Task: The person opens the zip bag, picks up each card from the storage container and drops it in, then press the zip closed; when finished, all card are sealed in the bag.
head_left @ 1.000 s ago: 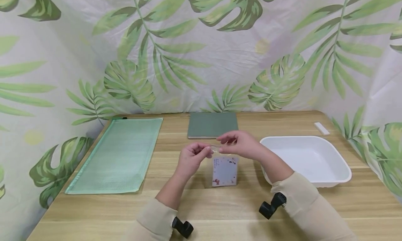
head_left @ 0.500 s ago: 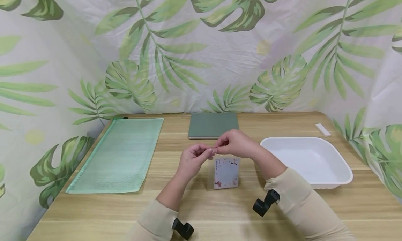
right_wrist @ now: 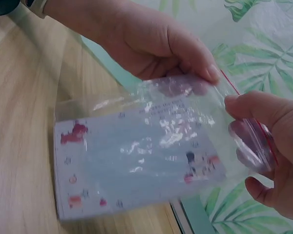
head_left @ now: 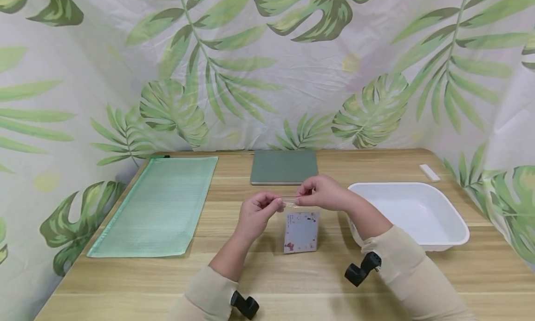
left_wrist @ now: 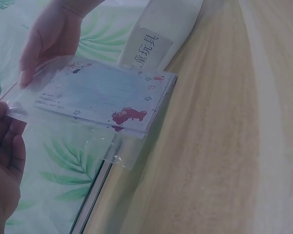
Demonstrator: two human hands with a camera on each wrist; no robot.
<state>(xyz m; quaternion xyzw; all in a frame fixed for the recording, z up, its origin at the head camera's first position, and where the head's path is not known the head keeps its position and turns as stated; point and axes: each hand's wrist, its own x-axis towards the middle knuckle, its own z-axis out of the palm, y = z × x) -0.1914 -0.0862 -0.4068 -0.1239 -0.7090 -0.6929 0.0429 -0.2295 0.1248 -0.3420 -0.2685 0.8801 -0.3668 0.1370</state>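
A clear zip bag (right_wrist: 100,103) with a red strip along its mouth stands upright on its lower edge, around a stack of printed note paper (head_left: 301,232) with small cartoon figures. My left hand (head_left: 256,216) pinches one end of the bag's mouth between thumb and fingers. At the other side of the same mouth, my right hand (head_left: 327,193) pinches the strip, thumb toward me. In the right wrist view, the right thumb lies over the plastic and its other fingers show through from behind. Whether the zip is sealed cannot be told.
A green mesh zip pouch (head_left: 154,207) lies at the left. Behind the hands is a dark green notebook (head_left: 284,167). A white plastic basin (head_left: 411,214), labelled on its side, stands at the right, with a small white block (head_left: 428,172) beyond it.
My right hand first slid left along the bag's mouth until it met the left hand, then moved back right. The left hand has kept its pinch almost in place.
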